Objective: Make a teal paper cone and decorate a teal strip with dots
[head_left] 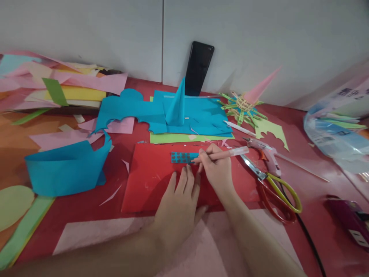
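A small blue paper strip point(180, 157) with rows of dark marks lies on a red sheet point(144, 177). My right hand point(216, 171) is closed round a pinkish pen point(225, 154), its tip touching the strip near the right end. Flat on the red sheet, just below the strip, rests my left hand point(180, 200), fingers spread, with fingertips at the strip's lower edge. The strip's right end is partly hidden by my right hand.
Scissors point(262, 176) and a pink glue gun point(268, 154) lie at right. Behind are blue paper with a blue cone point(177, 107), a leaning phone point(198, 67) and a pink cone point(262, 86). A blue paper band point(63, 169) stands left, near paper scraps point(77, 82).
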The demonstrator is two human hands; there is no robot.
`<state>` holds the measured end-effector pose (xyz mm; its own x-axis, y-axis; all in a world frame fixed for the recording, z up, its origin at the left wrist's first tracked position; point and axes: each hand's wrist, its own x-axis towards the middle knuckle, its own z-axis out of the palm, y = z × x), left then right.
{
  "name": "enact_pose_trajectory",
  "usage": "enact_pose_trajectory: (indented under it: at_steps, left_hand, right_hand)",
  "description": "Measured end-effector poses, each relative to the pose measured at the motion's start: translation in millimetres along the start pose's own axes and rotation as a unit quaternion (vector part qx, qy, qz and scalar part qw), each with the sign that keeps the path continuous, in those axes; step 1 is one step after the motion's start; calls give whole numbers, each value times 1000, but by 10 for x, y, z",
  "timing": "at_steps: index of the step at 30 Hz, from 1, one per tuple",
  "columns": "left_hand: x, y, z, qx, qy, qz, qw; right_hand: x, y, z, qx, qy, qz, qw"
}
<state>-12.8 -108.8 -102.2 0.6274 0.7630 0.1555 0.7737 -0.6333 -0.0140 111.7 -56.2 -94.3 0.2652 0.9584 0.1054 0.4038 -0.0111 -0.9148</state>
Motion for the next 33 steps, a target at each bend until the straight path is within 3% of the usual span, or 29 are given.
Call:
enact_pose_trajectory:
  at_steps: [33]
  left_hand:
    - [-5, 2, -7, 10, 16, 5, 1000]
  right_hand:
    - [19, 8, -5, 15, -14, -3, 1000]
